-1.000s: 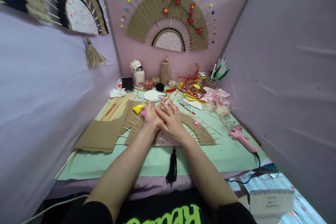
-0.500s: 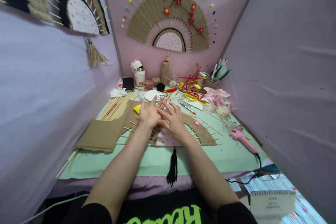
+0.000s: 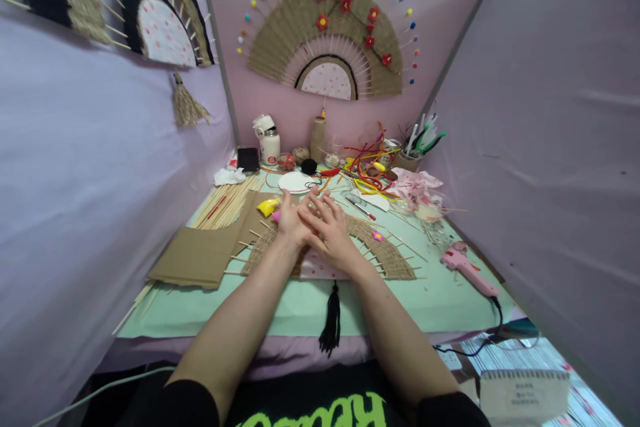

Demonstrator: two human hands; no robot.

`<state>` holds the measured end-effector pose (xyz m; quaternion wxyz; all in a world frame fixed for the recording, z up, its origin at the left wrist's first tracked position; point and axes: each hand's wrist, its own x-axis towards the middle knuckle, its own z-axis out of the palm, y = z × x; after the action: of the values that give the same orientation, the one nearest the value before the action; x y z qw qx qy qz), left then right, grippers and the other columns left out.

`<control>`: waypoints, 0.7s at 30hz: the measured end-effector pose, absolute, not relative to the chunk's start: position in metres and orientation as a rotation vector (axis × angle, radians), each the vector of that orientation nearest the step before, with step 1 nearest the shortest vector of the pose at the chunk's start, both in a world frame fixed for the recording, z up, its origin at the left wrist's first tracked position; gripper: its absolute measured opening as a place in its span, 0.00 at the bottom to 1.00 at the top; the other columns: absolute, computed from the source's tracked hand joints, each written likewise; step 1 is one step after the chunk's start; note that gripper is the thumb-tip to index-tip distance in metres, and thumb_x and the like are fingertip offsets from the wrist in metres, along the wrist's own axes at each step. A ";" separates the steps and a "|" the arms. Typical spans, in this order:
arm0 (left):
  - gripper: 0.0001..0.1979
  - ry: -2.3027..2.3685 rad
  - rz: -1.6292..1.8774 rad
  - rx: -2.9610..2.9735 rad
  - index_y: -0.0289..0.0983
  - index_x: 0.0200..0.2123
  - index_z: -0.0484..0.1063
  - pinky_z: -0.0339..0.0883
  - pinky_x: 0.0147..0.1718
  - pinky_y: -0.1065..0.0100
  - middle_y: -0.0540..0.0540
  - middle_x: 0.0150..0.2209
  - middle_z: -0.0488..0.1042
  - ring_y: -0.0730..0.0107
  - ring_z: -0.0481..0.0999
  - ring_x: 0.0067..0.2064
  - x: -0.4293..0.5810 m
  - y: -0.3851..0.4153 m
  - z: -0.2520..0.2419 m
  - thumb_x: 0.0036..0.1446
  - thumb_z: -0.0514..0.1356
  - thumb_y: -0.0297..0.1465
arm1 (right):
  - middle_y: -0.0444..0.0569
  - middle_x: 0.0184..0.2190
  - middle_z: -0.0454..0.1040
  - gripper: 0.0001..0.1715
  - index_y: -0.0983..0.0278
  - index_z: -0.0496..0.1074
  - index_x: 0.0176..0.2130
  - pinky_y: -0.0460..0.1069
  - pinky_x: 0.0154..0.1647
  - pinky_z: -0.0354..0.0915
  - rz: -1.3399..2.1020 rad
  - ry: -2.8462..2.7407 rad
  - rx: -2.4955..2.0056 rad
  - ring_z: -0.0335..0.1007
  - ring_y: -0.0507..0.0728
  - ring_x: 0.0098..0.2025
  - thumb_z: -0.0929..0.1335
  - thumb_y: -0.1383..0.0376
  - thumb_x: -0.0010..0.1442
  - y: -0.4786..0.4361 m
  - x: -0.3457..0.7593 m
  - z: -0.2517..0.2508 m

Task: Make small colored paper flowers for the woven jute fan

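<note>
My left hand (image 3: 291,223) is palm up, its fingers stretched forward. Across that palm lies my right hand (image 3: 329,232), palm down with its fingers extended. The two touch, and anything small between them is hidden. Below them on the table is a half-round woven fan (image 3: 395,257) with thin stick ribs, a pink spotted panel (image 3: 323,269) and a small pink flower (image 3: 377,236). A black tassel (image 3: 330,323) hangs from its lower edge. Just left of my left fingers are a yellow packet (image 3: 267,207) and a bit of something pink (image 3: 276,216).
Folded brown cardboard (image 3: 193,257) and thin sticks (image 3: 227,203) lie at left. A pink glue gun (image 3: 469,270) with its cord rests at right. Along the back stand a white bottle (image 3: 270,145), tangled coloured pipe cleaners (image 3: 367,163) and a tool cup (image 3: 407,160). Partition walls enclose the table.
My right hand has slid slightly over my left palm, and the hands overlap more closely. The yellow packet and the pink bit show more beside my left hand. The view has shifted slightly.
</note>
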<state>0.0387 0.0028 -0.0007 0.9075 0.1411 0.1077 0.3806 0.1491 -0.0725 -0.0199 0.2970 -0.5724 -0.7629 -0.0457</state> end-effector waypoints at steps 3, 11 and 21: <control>0.35 0.199 0.886 0.277 0.36 0.55 0.66 0.65 0.51 0.44 0.33 0.53 0.71 0.48 0.72 0.54 0.036 0.003 0.001 0.57 0.45 0.57 | 0.48 0.68 0.51 0.29 0.54 0.65 0.60 0.66 0.65 0.44 -0.123 -2.010 -1.534 0.40 0.65 0.67 0.61 0.48 0.63 -0.072 0.150 -0.021; 0.35 0.270 0.837 0.260 0.31 0.56 0.67 0.67 0.53 0.54 0.32 0.52 0.74 0.53 0.75 0.52 0.056 -0.007 -0.006 0.62 0.42 0.52 | 0.49 0.68 0.50 0.32 0.54 0.59 0.63 0.67 0.65 0.42 0.000 -2.003 -1.533 0.41 0.65 0.68 0.60 0.48 0.64 -0.070 0.151 -0.023; 0.35 0.270 0.891 0.237 0.31 0.58 0.65 0.68 0.50 0.55 0.32 0.54 0.71 0.54 0.74 0.53 0.043 -0.001 -0.003 0.63 0.41 0.51 | 0.47 0.67 0.52 0.27 0.51 0.66 0.58 0.69 0.64 0.40 -0.069 -2.053 -1.505 0.41 0.66 0.68 0.62 0.48 0.63 -0.073 0.153 -0.021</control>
<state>0.0433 -0.0010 -0.0033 0.8868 0.1139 0.1299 0.4287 0.1527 -0.0728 -0.0207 0.2931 -0.5651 -0.7708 -0.0260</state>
